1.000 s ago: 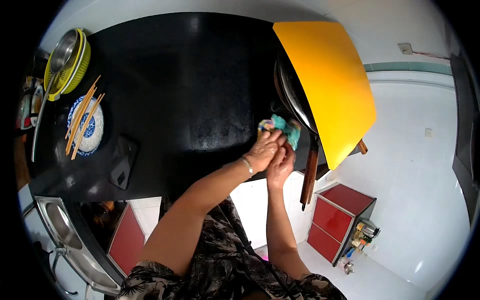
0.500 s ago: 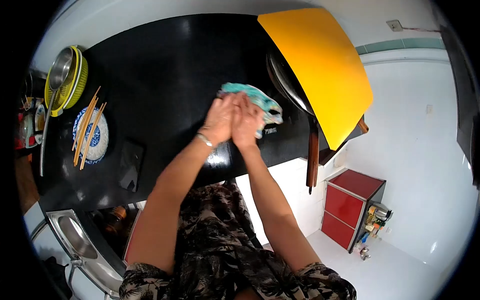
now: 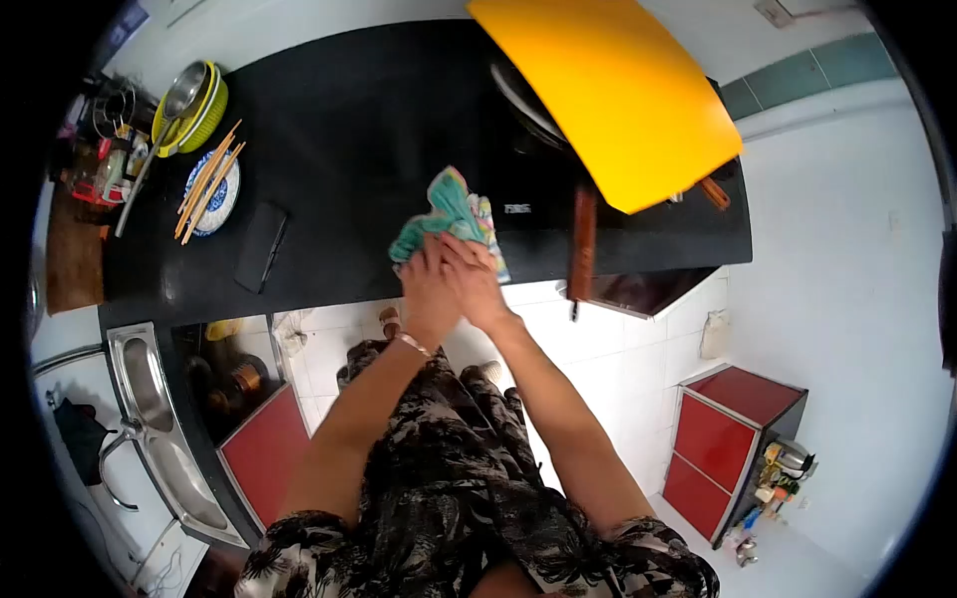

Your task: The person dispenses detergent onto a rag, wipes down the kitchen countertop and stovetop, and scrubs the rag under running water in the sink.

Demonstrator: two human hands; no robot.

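Observation:
A teal, patterned cleaning cloth (image 3: 454, 209) lies bunched on the black countertop (image 3: 339, 149), close to its front edge. My left hand (image 3: 429, 297) presses down on the cloth, its fingers bent over the near part. Against it, partly overlapping, my right hand (image 3: 478, 287) bears on the same cloth. The fingertips are partly hidden where the two hands meet. To the right of the hands is a pan with a wooden handle (image 3: 583, 244), mostly covered by a yellow sheet (image 3: 618, 100).
On the left, a blue-and-white plate (image 3: 227, 194) carries several chopsticks (image 3: 207, 187). Beside it lies a dark phone (image 3: 261, 247). A ladle (image 3: 186, 92) rests on a yellow basket (image 3: 207, 118). A double sink (image 3: 150, 384) is at lower left, a red cabinet (image 3: 706, 448) at lower right.
Both hands and the cloth have come back toward me, from mid-counter to near the front edge. The camera view has shifted too, showing more floor. The cloth's upper part now stands out differently.

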